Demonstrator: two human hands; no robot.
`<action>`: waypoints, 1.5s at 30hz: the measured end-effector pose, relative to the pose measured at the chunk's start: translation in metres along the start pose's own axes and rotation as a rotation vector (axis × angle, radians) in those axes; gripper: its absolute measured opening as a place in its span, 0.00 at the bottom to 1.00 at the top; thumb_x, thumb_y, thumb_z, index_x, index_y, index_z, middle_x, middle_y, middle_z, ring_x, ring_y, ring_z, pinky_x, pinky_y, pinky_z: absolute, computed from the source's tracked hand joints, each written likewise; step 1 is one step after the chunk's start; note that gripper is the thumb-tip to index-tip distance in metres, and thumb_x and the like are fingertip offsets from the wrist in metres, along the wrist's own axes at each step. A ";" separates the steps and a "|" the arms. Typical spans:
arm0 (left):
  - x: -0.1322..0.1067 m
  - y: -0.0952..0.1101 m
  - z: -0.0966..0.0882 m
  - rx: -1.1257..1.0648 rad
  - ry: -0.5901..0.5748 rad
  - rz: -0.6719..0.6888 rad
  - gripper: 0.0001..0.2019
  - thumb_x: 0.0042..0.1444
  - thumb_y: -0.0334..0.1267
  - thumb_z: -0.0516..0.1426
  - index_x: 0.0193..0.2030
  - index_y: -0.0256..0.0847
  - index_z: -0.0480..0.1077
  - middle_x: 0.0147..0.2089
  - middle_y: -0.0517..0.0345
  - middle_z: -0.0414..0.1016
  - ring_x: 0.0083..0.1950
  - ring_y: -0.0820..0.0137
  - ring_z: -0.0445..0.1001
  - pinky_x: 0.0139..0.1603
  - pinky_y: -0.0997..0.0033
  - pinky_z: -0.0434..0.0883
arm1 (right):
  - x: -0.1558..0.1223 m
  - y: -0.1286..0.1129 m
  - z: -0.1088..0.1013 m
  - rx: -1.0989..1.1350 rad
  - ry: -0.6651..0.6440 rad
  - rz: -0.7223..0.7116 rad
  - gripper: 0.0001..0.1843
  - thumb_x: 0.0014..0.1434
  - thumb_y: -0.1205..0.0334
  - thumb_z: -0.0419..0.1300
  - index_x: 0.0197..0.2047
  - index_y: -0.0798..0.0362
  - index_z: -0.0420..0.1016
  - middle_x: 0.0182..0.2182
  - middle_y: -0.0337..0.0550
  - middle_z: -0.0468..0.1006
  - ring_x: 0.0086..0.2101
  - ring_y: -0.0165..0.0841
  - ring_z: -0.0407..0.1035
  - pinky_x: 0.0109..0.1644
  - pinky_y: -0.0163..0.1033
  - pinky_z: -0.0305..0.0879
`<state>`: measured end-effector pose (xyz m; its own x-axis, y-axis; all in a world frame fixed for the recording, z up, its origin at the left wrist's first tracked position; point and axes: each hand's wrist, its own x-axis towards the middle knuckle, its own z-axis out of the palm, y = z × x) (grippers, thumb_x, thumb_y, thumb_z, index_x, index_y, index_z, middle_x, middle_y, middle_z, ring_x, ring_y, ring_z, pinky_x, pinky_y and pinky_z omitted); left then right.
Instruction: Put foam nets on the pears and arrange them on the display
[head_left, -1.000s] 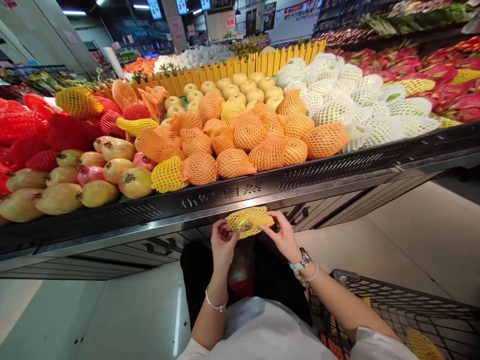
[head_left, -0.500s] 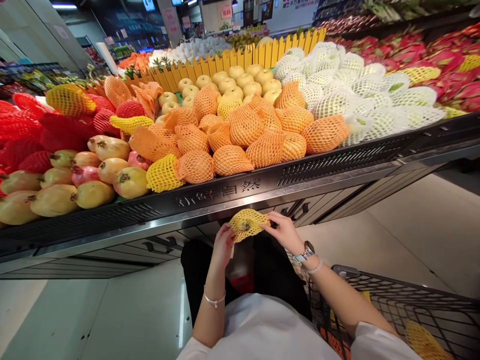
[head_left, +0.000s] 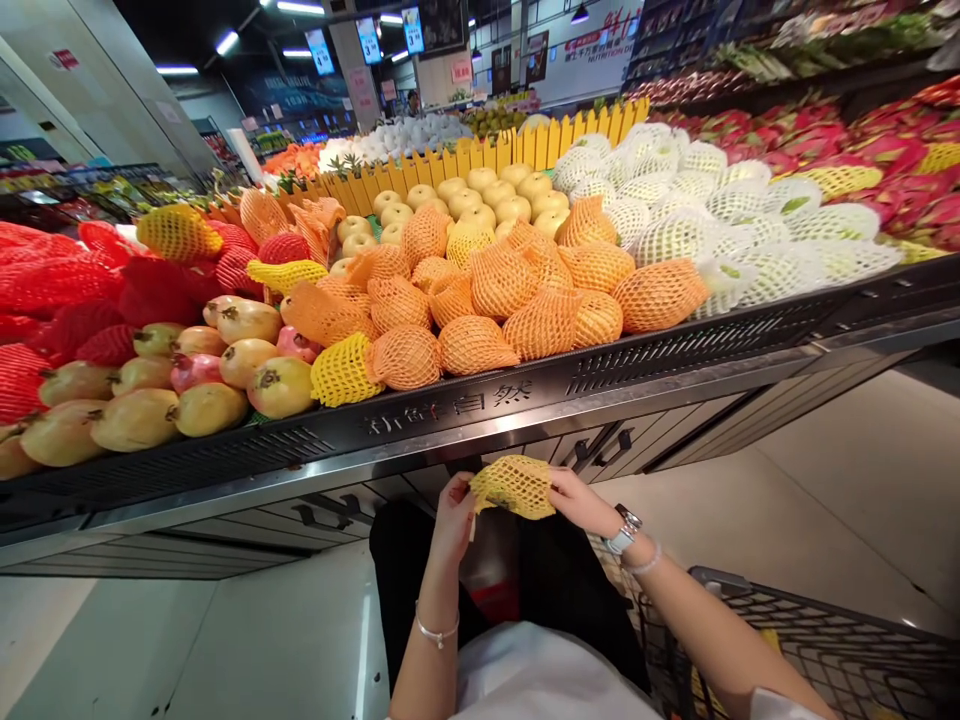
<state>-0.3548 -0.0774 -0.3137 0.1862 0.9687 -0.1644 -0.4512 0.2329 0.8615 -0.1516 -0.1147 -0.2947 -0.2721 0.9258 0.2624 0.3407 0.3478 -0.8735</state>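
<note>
Left hand (head_left: 454, 522) curled tight, pinching one edge of a stretchy yellow foam mesh fruit sleeve (head_left: 514, 487), right hand (head_left: 581, 503) gripping the other edge, sleeve pulled noticeably wider than a moment earlier, just below the black metal display edge (head_left: 450, 420), black wire shopping cart (head_left: 787, 625) nearby.

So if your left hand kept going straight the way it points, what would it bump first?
The left hand would meet the yellow foam net first, since its fingers already pinch it. Beyond that, probably the steel edge of the fruit stand, though depth is unclear.
</note>
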 end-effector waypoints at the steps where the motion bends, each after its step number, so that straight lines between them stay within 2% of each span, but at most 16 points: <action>1: 0.001 -0.001 -0.001 0.003 0.004 -0.001 0.15 0.34 0.39 0.69 0.28 0.37 0.71 0.28 0.63 0.72 0.31 0.75 0.70 0.34 0.77 0.67 | 0.001 0.001 0.002 0.039 -0.003 0.026 0.16 0.59 0.64 0.54 0.49 0.52 0.76 0.43 0.47 0.79 0.44 0.40 0.73 0.52 0.48 0.70; 3: 0.002 -0.004 -0.002 0.003 0.019 -0.009 0.16 0.37 0.44 0.69 0.28 0.38 0.70 0.28 0.63 0.72 0.30 0.75 0.70 0.33 0.77 0.67 | 0.001 0.001 0.005 0.130 -0.020 0.066 0.27 0.56 0.61 0.61 0.59 0.52 0.68 0.51 0.50 0.75 0.51 0.43 0.70 0.57 0.49 0.67; 6: 0.002 -0.004 -0.003 0.015 0.007 -0.045 0.18 0.42 0.51 0.66 0.30 0.39 0.71 0.28 0.62 0.72 0.29 0.74 0.71 0.31 0.75 0.67 | 0.000 0.001 0.006 0.225 -0.021 0.105 0.36 0.53 0.54 0.66 0.63 0.51 0.62 0.54 0.52 0.72 0.55 0.44 0.67 0.61 0.50 0.64; 9: -0.001 -0.002 -0.002 0.072 -0.066 -0.095 0.16 0.41 0.49 0.67 0.30 0.38 0.73 0.28 0.60 0.74 0.29 0.72 0.71 0.30 0.74 0.67 | -0.002 0.003 0.006 0.247 -0.005 0.138 0.43 0.50 0.49 0.68 0.65 0.53 0.59 0.56 0.55 0.70 0.56 0.45 0.66 0.62 0.50 0.63; 12: -0.003 -0.002 -0.004 0.141 -0.150 -0.139 0.14 0.37 0.43 0.70 0.27 0.35 0.75 0.27 0.56 0.76 0.29 0.71 0.72 0.29 0.74 0.66 | -0.004 0.006 0.007 0.173 -0.036 0.112 0.46 0.50 0.48 0.68 0.67 0.53 0.54 0.60 0.56 0.65 0.60 0.45 0.61 0.66 0.51 0.57; 15: 0.001 -0.004 -0.009 0.148 -0.141 -0.121 0.16 0.38 0.46 0.69 0.26 0.36 0.74 0.26 0.58 0.75 0.27 0.72 0.70 0.28 0.76 0.64 | -0.004 0.010 0.009 0.119 -0.064 0.089 0.45 0.53 0.49 0.66 0.67 0.53 0.52 0.62 0.56 0.62 0.61 0.45 0.59 0.67 0.50 0.53; 18: 0.005 -0.005 -0.014 0.122 -0.095 -0.081 0.19 0.46 0.55 0.62 0.29 0.39 0.74 0.25 0.61 0.73 0.26 0.75 0.69 0.29 0.77 0.65 | -0.002 0.013 0.009 0.146 -0.021 0.110 0.44 0.53 0.48 0.65 0.67 0.54 0.54 0.59 0.56 0.67 0.58 0.45 0.63 0.65 0.51 0.58; 21: 0.004 -0.004 -0.016 0.144 -0.124 -0.085 0.18 0.45 0.53 0.64 0.28 0.38 0.75 0.27 0.58 0.75 0.31 0.72 0.72 0.35 0.74 0.68 | 0.000 0.015 0.008 0.134 -0.022 0.085 0.35 0.58 0.48 0.61 0.64 0.53 0.61 0.57 0.55 0.69 0.58 0.45 0.64 0.66 0.54 0.56; 23: 0.001 -0.004 -0.014 0.174 -0.151 -0.081 0.14 0.44 0.48 0.66 0.29 0.38 0.76 0.30 0.57 0.77 0.35 0.70 0.73 0.41 0.72 0.68 | 0.001 0.013 0.008 0.077 -0.092 0.039 0.28 0.61 0.49 0.57 0.61 0.51 0.66 0.58 0.51 0.70 0.59 0.45 0.61 0.68 0.55 0.51; 25: -0.002 -0.005 -0.010 0.189 -0.157 -0.066 0.12 0.42 0.44 0.67 0.30 0.38 0.76 0.32 0.58 0.78 0.38 0.69 0.74 0.44 0.71 0.67 | 0.001 0.010 0.008 0.025 -0.184 0.002 0.25 0.64 0.50 0.54 0.61 0.49 0.67 0.60 0.48 0.68 0.61 0.43 0.59 0.69 0.54 0.48; 30: -0.007 -0.006 -0.004 0.191 -0.140 -0.063 0.14 0.40 0.45 0.68 0.30 0.37 0.75 0.31 0.56 0.78 0.35 0.68 0.74 0.41 0.70 0.67 | 0.001 0.000 0.008 0.024 -0.340 -0.044 0.24 0.67 0.53 0.50 0.64 0.51 0.64 0.62 0.47 0.65 0.62 0.39 0.58 0.69 0.51 0.49; 35: -0.008 -0.005 -0.002 0.245 -0.079 -0.063 0.18 0.37 0.46 0.69 0.33 0.38 0.76 0.32 0.57 0.79 0.35 0.69 0.73 0.40 0.70 0.67 | -0.002 0.001 0.010 -0.029 -0.252 -0.029 0.29 0.66 0.51 0.52 0.67 0.50 0.57 0.65 0.49 0.59 0.65 0.40 0.52 0.69 0.52 0.47; 39: -0.007 -0.005 -0.002 0.291 -0.083 -0.059 0.17 0.37 0.48 0.68 0.27 0.36 0.76 0.26 0.59 0.76 0.31 0.70 0.71 0.37 0.71 0.66 | -0.004 0.002 0.013 -0.086 -0.255 -0.063 0.26 0.66 0.50 0.51 0.64 0.50 0.62 0.63 0.50 0.64 0.64 0.41 0.54 0.70 0.53 0.46; 45: -0.013 -0.002 -0.002 0.306 -0.128 -0.041 0.20 0.39 0.52 0.67 0.29 0.35 0.77 0.29 0.55 0.76 0.34 0.67 0.72 0.39 0.67 0.68 | -0.003 -0.004 0.014 -0.079 -0.188 -0.094 0.28 0.65 0.49 0.53 0.65 0.50 0.61 0.63 0.50 0.63 0.63 0.41 0.56 0.69 0.52 0.48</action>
<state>-0.3585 -0.0907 -0.3141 0.3159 0.9358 -0.1567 -0.1619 0.2159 0.9629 -0.1646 -0.1203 -0.2979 -0.4660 0.8477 0.2535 0.3732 0.4481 -0.8124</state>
